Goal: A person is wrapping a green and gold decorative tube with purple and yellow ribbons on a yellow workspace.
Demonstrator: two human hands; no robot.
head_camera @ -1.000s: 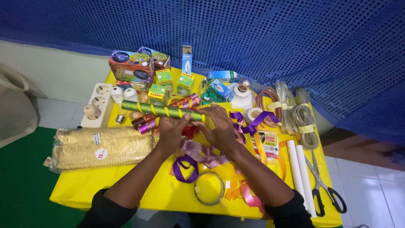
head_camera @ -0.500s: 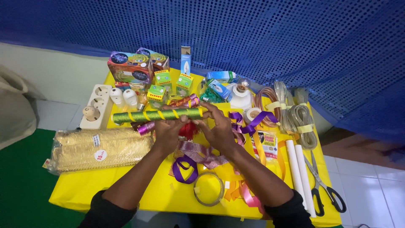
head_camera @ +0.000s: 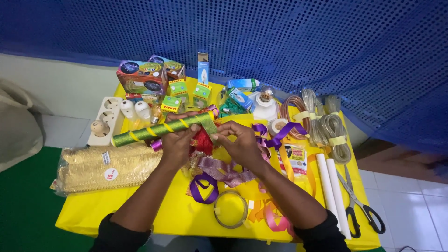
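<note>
My left hand (head_camera: 176, 143) grips a long green glitter roll with yellow bands (head_camera: 154, 130), which slants up from left to right above the yellow table (head_camera: 140, 217). My right hand (head_camera: 240, 142) pinches the roll's right end near a red tinsel bundle (head_camera: 203, 141) that lies between both hands. Below the hands lie a silvery purple ribbon (head_camera: 224, 169), a dark purple ribbon loop (head_camera: 201, 189) and a clear tape ring (head_camera: 230, 210).
A gold glitter pack (head_camera: 100, 167) lies at the left, a white power strip (head_camera: 106, 120) and bulbs behind it. Small boxes (head_camera: 144, 77) stand at the back. Cable coils (head_camera: 326, 128), two white sticks (head_camera: 331, 186) and scissors (head_camera: 361, 203) lie at the right. Blue mesh fabric hangs behind.
The green roll's left end has dropped and it has shifted left, so it now slants. Both hands rose slightly toward its right end.
</note>
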